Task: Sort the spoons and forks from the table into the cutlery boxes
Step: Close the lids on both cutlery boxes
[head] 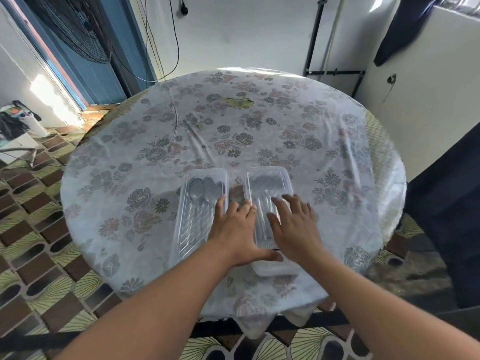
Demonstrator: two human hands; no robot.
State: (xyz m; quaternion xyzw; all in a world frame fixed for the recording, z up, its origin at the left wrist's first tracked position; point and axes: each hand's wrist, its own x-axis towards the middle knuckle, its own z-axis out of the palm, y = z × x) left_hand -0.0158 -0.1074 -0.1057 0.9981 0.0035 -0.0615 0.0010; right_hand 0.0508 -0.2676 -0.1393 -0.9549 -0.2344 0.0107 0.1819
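2 boxes: clear plastic cutlery boxes are seen side by side at the lower centre of the frame, with a narrow gap between them.
Left box [200,214]: spoons [200,189] are seen inside, bowls at the far end.
Right box [270,188]: forks [267,181] are seen inside, tines at the far end; details are blurred.
Left hand [237,229]: it is laid flat over the gap, fingers straight and spread, the thumb stretched across the right box's near end; nothing is held.
Right hand [296,227]: it is placed over the right box, fingers straight and spread wide; nothing is gripped.
Table [259,120]: round, covered with a floral cloth under clear plastic, torn near the upper centre.
Floor [39,250]: patterned tiles are seen at the lower left.
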